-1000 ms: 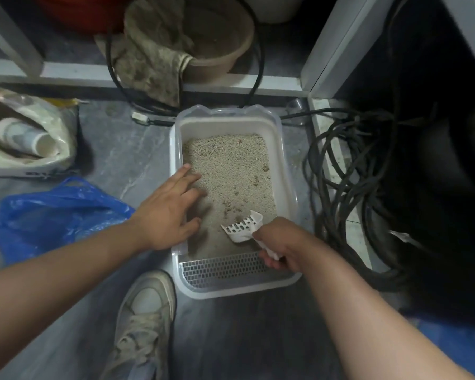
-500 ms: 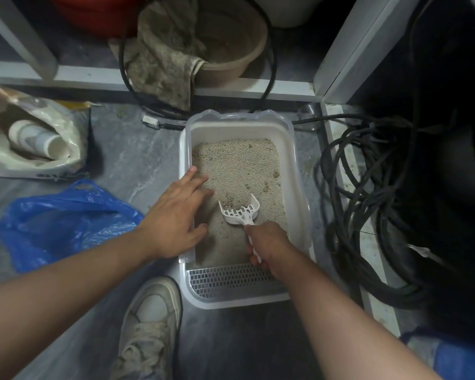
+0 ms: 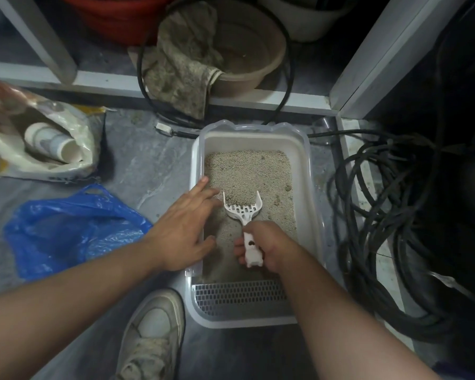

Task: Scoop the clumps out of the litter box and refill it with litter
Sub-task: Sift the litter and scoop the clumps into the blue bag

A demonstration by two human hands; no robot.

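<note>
Grey marbled floor (image 3: pixel 154 165), white shelf frame (image 3: pixel 102 79) behind; brown basin (image 3: pixel 247 61) with dirty rag (image 3: pixel 181 75) beneath, black cable coil (image 3: pixel 390 229) right, blue plastic bag (image 3: pixel 74 229) and open litter sack (image 3: pixel 39 138) left. White litter box (image 3: pixel 310 187) at centre, granules inside. Left hand (image 3: pixel 184 231) flat, fingers relaxed, on box's left rim. Right hand (image 3: pixel 266 245) grips white slotted scoop (image 3: pixel 243 212). Versus a second ago: scoop head further up box, pushed into litter; handle end now exposed.

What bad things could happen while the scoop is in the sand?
Litter might spill: the scoop is full of loose litter, and a quick lift by the right hand could fling it over the box wall. The blue bag lies off to the left, so clumps may drop on the floor on the way.
</note>
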